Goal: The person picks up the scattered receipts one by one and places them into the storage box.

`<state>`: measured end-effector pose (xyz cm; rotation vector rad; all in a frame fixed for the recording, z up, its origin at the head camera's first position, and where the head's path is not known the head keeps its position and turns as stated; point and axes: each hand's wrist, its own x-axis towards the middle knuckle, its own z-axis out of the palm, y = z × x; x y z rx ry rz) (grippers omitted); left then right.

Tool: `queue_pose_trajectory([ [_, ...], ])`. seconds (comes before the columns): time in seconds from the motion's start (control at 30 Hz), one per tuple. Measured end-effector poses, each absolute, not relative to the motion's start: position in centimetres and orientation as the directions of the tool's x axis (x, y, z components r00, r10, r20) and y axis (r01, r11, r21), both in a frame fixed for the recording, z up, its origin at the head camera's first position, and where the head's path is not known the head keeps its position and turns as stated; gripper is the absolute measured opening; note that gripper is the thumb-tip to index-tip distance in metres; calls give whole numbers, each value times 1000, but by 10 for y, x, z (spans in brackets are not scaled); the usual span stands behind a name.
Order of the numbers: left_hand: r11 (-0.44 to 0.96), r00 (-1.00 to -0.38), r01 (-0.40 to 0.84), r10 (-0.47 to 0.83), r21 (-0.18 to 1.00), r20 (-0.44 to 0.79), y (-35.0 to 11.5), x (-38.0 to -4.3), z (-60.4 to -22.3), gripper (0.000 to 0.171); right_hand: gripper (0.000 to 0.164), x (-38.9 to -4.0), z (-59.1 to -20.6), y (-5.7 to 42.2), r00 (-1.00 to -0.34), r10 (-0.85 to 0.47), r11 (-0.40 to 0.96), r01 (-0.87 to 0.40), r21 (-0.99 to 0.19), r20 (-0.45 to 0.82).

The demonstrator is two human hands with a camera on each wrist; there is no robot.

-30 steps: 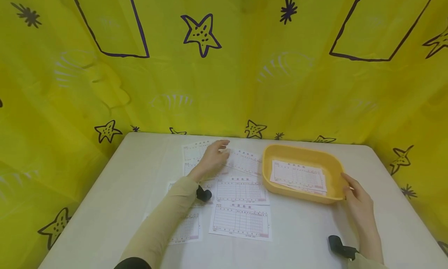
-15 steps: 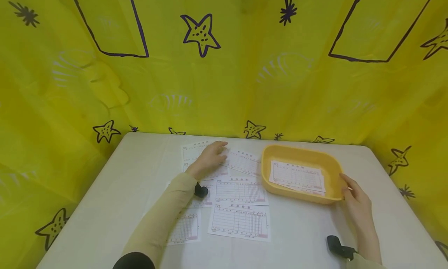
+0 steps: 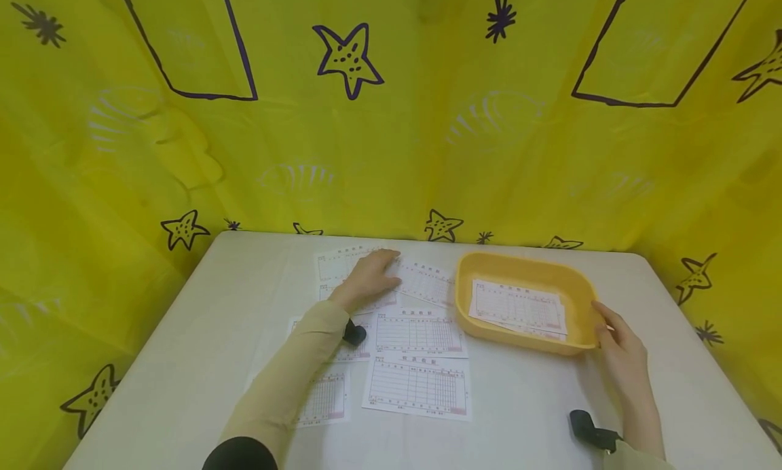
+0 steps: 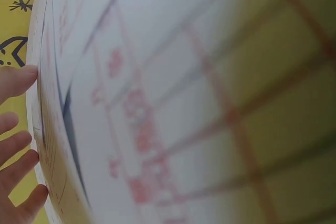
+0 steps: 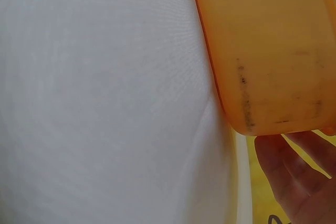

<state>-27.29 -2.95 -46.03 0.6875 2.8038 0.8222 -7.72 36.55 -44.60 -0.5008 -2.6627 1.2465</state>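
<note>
The far paper slips (image 3: 425, 284) are best lifted singly by one edge; the left hand (image 3: 368, 278) is held over them, fingers loosely spread, contact unclear. The tray (image 3: 528, 267), rightward, is gripped by the right hand (image 3: 624, 354). Moving room is offered by the table (image 3: 519, 402), near right.

On the table (image 3: 183, 361), forms (image 3: 418, 386) lie left of a tray (image 3: 579, 315) holding more forms (image 3: 518, 305).
</note>
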Motion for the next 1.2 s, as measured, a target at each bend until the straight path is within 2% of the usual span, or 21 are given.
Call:
queue_pose_trajectory([
  [0.3, 764, -883, 400, 469, 507, -11, -29, -276, -462, 65, 49, -77, -446, 366, -930, 368, 604, 235, -762, 4],
  [0.8, 740, -891, 387, 454, 550, 16, -24, -270, -460, 63, 49, -77, -446, 366, -927, 374, 615, 250, -748, -3],
  [1.03, 748, -896, 384, 443, 541, 24, -21, -271, -462, 57, 49, -77, -447, 366, -928, 372, 608, 249, -754, -7],
  [1.2, 713, -909, 350, 415, 607, 36, -21, -269, -459, 44, 49, -77, -447, 367, -928, 371, 611, 237, -755, 9],
])
